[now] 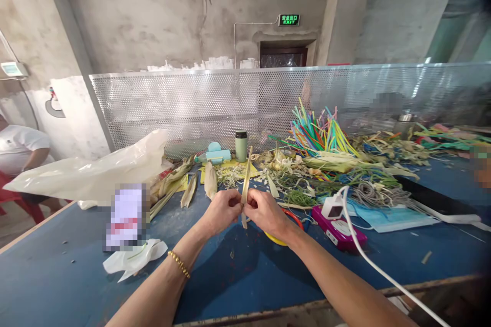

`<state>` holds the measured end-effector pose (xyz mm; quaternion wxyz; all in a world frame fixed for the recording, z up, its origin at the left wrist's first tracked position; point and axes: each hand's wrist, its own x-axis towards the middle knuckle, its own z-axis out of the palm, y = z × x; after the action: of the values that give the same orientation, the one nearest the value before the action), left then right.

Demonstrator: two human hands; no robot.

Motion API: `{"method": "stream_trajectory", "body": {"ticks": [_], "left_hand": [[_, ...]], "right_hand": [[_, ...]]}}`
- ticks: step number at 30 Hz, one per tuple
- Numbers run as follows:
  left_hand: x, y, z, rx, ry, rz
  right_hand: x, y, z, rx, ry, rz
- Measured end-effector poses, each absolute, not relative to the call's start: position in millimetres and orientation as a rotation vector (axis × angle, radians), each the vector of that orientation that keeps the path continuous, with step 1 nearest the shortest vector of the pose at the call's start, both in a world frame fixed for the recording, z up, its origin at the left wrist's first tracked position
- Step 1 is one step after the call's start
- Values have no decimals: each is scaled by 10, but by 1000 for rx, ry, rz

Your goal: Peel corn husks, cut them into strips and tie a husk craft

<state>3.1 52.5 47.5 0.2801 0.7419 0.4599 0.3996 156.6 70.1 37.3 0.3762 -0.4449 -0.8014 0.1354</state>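
Husk strip (247, 176) is held nearly upright above the blue table (253, 291), on the near side of the green bottle (241, 147), its lower part pinched by both the left hand (221, 210) and the right hand (267, 211), which are close together. To the right of the bottle are a bundle of bright coloured strips (320, 133) and, closer to the hands, a purple box (339, 231) with a white plug (332, 207) at its corner. To the bottle's left lie loose dry husks (210, 180) and a large plastic sheet (95, 173), with a phone (126, 214) on its near side.
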Motion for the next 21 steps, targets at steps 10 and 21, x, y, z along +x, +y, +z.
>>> {"method": "stream_trajectory", "body": {"ticks": [10,21], "left_hand": [[-15,552,457,1949,1136,1035],[-18,561,460,2037,1217,1070]], "right_hand": [[1573,748,263,-1096,-2090,182],[1592,672,396,-1132,-2074,534]]}}
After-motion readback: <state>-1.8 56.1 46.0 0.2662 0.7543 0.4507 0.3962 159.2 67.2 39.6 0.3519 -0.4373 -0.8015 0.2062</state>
